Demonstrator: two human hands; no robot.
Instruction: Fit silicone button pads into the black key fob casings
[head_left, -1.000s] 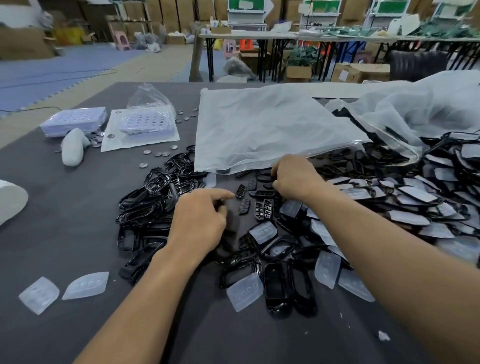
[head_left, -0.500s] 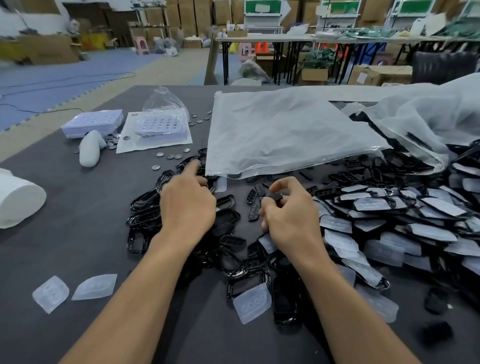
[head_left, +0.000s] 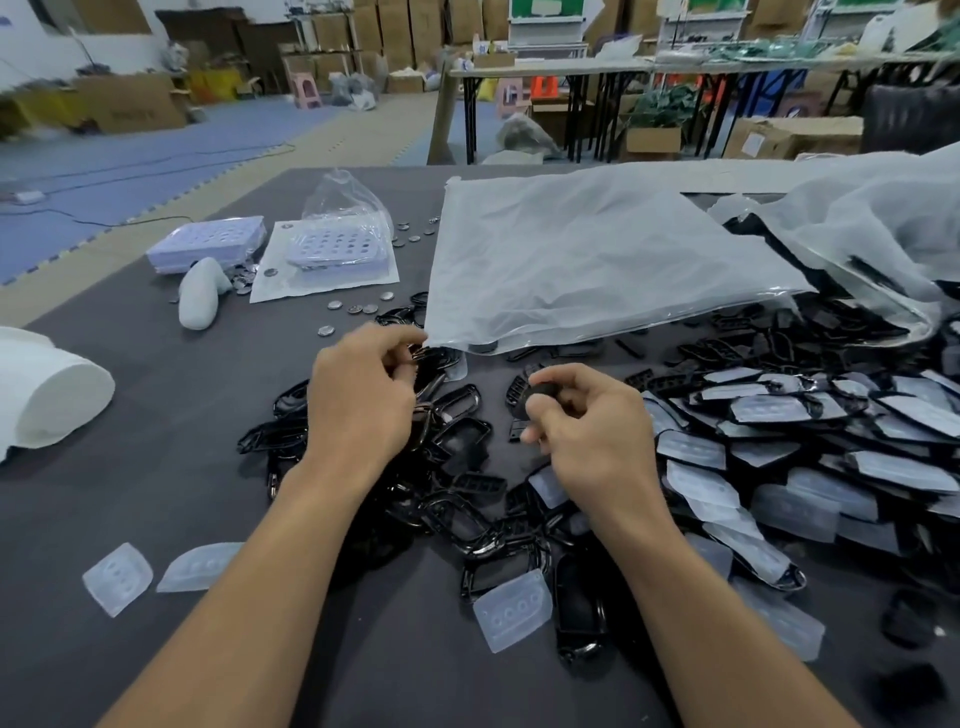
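A heap of black key fob casings (head_left: 457, 499) lies in the middle of the dark table. Translucent silicone button pads (head_left: 511, 608) lie loose among them, and many more rest on casings at the right (head_left: 779, 410). My right hand (head_left: 587, 426) pinches a small black button piece (head_left: 540, 397) between thumb and fingers, lifted just above the heap. My left hand (head_left: 358, 395) is curled over the left of the heap, its fingertips on a thin black casing frame (head_left: 426, 358). Two spare pads (head_left: 117, 577) lie at the near left.
A large clear plastic bag (head_left: 587, 260) lies flat behind the heap, with another crumpled one (head_left: 872, 223) at the right. Coin cells (head_left: 358, 307), pale trays (head_left: 208, 247), a white lump (head_left: 200, 293) and a white roll (head_left: 47, 395) sit at the left.
My right hand has come back from under the bag's edge toward me and lifted with a small black piece pinched. My left hand has moved away from me to the frames near the bag's corner.
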